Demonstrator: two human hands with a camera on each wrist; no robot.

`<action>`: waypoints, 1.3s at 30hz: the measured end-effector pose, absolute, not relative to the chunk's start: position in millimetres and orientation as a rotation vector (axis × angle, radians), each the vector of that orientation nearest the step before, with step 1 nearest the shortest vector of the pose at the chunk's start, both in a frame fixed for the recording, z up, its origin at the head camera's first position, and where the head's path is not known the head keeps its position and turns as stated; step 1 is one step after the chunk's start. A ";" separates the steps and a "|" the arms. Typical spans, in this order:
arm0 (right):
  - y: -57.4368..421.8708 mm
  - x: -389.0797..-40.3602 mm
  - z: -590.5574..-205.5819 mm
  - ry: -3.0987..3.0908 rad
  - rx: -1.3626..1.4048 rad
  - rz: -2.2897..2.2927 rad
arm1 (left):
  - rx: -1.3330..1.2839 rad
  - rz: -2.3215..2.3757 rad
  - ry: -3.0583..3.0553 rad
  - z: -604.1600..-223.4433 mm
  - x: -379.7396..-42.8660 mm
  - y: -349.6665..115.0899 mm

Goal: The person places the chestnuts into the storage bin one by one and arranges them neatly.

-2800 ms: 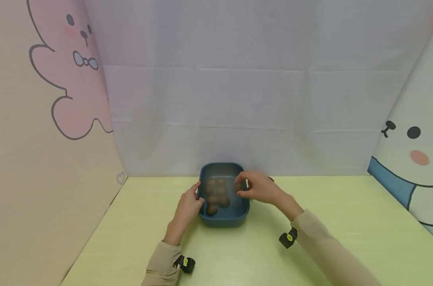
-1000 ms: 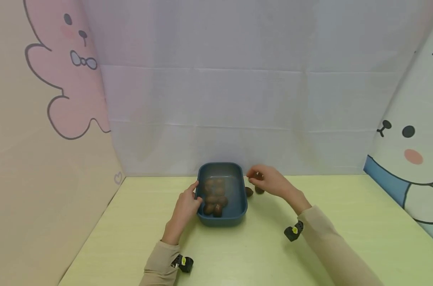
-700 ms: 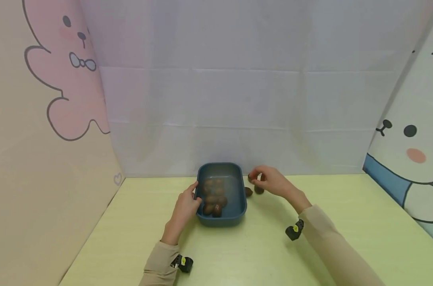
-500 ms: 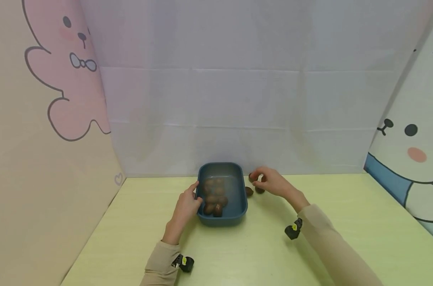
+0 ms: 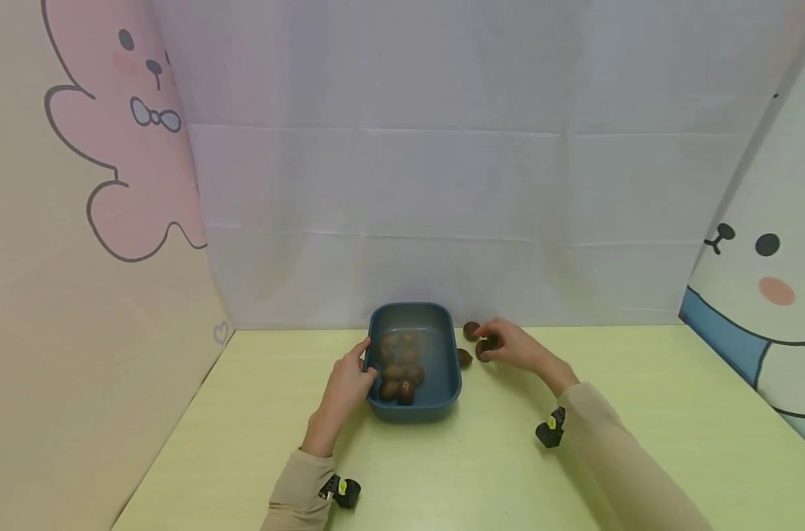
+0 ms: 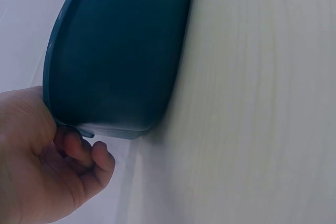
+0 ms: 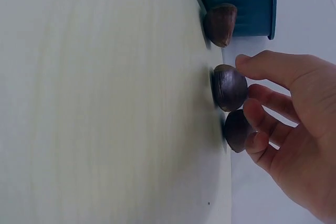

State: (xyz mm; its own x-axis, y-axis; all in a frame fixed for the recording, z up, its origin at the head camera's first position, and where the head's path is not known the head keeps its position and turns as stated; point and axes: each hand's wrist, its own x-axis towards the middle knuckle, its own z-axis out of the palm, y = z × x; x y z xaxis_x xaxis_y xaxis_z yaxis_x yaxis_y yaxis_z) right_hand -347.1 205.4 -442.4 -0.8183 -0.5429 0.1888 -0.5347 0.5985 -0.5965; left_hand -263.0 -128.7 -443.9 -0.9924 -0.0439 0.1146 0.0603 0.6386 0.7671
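Note:
My left hand [image 5: 347,377] grips the left rim of a blue plastic bin [image 5: 415,414]; in the left wrist view its fingers curl under the rim. Several brown chestnuts [image 5: 405,392] lie in the bin, the rear ones blurred behind its wall. My right hand [image 5: 513,346] is over loose chestnuts right of the bin, thumb and fingers spread around a chestnut [image 7: 230,88]. In the right wrist view another chestnut [image 7: 238,131] sits by the lower fingertips, and one more chestnut [image 7: 220,23] lies against the bin. A further chestnut [image 5: 471,330] is beyond my fingertips near the back wall.
The pale yellow-green table [image 5: 442,479] meets a white cloth backdrop [image 5: 389,184] just behind the bin. Cloth panels with cartoon animals stand on the left [image 5: 143,162] and right [image 5: 774,295]. Each wrist carries a small black camera [image 5: 551,429].
My right hand has come away from the bin and then from the far chestnut, shifting slightly right and nearer over another chestnut. The left hand stays on the bin.

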 end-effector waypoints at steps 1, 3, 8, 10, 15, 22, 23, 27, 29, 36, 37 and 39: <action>205.3 -347.6 -443.4 2.800 -0.948 -1.028 | -0.014 -1.286 -2.731 -443.9 -262.8 -128.6; 205.1 -348.5 -444.7 2.805 -0.949 -1.011 | -0.016 -1.283 -2.729 -443.8 -262.6 -128.4; 205.0 -350.4 -447.2 2.840 -0.963 -0.906 | -0.022 -1.272 -2.727 -442.8 -262.1 -127.9; 205.1 -351.0 -448.1 2.860 -0.972 -0.844 | -0.019 -1.277 -2.726 -442.1 -262.0 -127.8; 203.6 -351.5 -446.0 2.914 -0.989 -0.708 | -0.018 -1.276 -2.727 -440.7 -262.0 -127.1; 201.9 -349.0 -438.5 2.919 -0.917 -0.703 | -0.023 -1.274 -2.719 -442.8 -263.1 -127.7; 202.4 -349.2 -437.5 2.924 -0.926 -0.704 | -0.026 -1.275 -2.718 -443.0 -263.4 -128.0; 204.3 -348.7 -433.3 2.915 -0.958 -0.734 | -0.017 -1.283 -2.725 -443.3 -263.4 -129.4; 204.6 -347.6 -430.9 2.902 -0.947 -0.762 | -0.018 -1.288 -2.726 -443.1 -263.1 -129.9; 202.0 -344.8 -415.2 2.907 -0.917 -0.877 | -0.028 -1.286 -2.728 -443.5 -262.8 -129.7; 200.8 -344.7 -412.5 2.909 -0.925 -0.884 | -0.028 -1.286 -2.729 -443.4 -262.7 -129.5; 197.6 -344.3 -407.2 2.914 -0.929 -0.897 | -0.031 -1.283 -2.728 -442.6 -262.3 -129.0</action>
